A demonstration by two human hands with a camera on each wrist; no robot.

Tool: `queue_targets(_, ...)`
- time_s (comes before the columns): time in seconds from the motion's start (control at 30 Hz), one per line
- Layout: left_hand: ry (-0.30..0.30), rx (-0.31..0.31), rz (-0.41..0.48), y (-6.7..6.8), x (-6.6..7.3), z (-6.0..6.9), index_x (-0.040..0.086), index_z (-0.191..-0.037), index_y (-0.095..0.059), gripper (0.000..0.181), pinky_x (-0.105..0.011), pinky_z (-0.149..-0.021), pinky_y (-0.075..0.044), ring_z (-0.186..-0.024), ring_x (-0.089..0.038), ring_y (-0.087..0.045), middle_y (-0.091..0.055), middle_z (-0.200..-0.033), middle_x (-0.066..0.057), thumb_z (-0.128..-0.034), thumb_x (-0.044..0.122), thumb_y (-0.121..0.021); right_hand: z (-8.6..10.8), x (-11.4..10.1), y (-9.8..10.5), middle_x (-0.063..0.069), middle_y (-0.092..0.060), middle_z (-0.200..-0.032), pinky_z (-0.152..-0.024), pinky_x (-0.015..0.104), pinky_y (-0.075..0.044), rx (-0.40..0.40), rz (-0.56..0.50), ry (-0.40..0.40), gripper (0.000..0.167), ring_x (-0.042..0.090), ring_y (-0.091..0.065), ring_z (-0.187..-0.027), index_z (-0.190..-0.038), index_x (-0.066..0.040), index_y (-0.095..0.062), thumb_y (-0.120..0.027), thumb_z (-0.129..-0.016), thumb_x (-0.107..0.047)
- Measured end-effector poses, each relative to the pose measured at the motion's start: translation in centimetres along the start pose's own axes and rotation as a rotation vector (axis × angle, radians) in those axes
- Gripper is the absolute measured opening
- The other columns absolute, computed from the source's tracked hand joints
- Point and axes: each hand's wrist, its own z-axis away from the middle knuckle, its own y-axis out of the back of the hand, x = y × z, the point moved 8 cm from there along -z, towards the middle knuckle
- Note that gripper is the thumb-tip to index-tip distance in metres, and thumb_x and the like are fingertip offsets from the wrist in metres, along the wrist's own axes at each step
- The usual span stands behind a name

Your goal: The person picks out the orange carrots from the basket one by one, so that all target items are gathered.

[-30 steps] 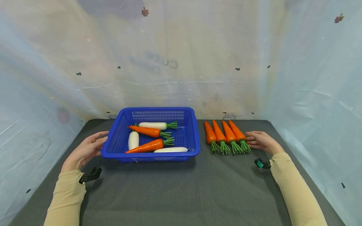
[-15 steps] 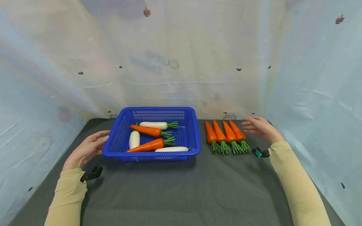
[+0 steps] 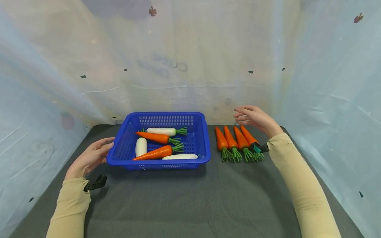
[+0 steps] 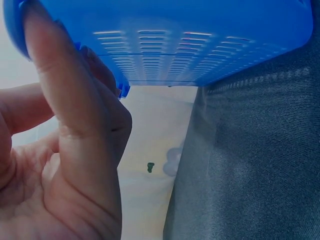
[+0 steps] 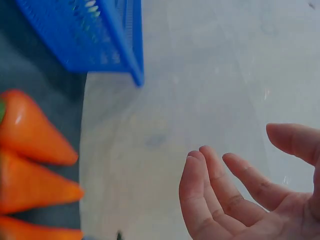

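A blue basket [image 3: 128, 163] holds two carrots [image 3: 154, 153] and three white radishes [image 3: 141, 147]. At its left rim the left hand [image 3: 89, 159] grips the edge; the left wrist view shows a digit of that hand [image 4: 80, 125] against the basket wall [image 4: 165, 30], other fingers bent behind. Several more carrots [image 3: 221, 139] lie side by side right of the basket, green tops toward the person. The right hand [image 3: 254, 118] is raised over their far ends, empty. In the right wrist view, that hand [image 5: 240, 200] has its fingers loosely bent and thumb apart, clear of the carrots [image 5: 35, 180].
A dark grey cloth [image 3: 178, 201] covers the table. A pale patterned sheet [image 3: 193, 59] hangs behind the basket and along both sides. Each wrist wears a black band.
The right hand has risen from beside the rightmost carrot and moved away from the person and leftward, over the carrots' far ends. The left hand and basket stay put.
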Motion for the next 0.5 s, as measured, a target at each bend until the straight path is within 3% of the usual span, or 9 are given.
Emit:
queue_targets(0.3, -0.007, -0.009, -0.027, -0.2, 0.3, 0.2, 0.004, -0.151, -0.016, 0.072, -0.038, -0.079, -0.054, -0.093, -0.02, -0.066, -0.063, -0.11, 0.001, -0.099, 0.041, -0.048, -2.3, -3.8, -5.2, 0.022, -0.052, -0.128, -0.099, 0.049, -0.04, -0.126, 0.042, 0.045, 0.048, 0.034, -0.055, -0.113, -0.142, -0.003, -0.041, -0.048, -0.102, -0.029)
queue_targets(0.5, -0.003, -0.009, -0.019, -0.2, 0.3, 0.3, 0.005, -0.152, -0.016, 0.072, -0.039, -0.078, -0.054, -0.094, -0.02, -0.066, -0.062, -0.111, -0.002, -0.0989, 0.041, -0.049, -3.8, -5.0, -9.0, 0.02, -0.053, -0.126, -0.097, 0.048, -0.042, -0.182, 0.088, 0.061, 0.046, 0.035, -0.055, -0.113, -0.14, -0.006, -0.045, -0.05, -0.101, -0.03)
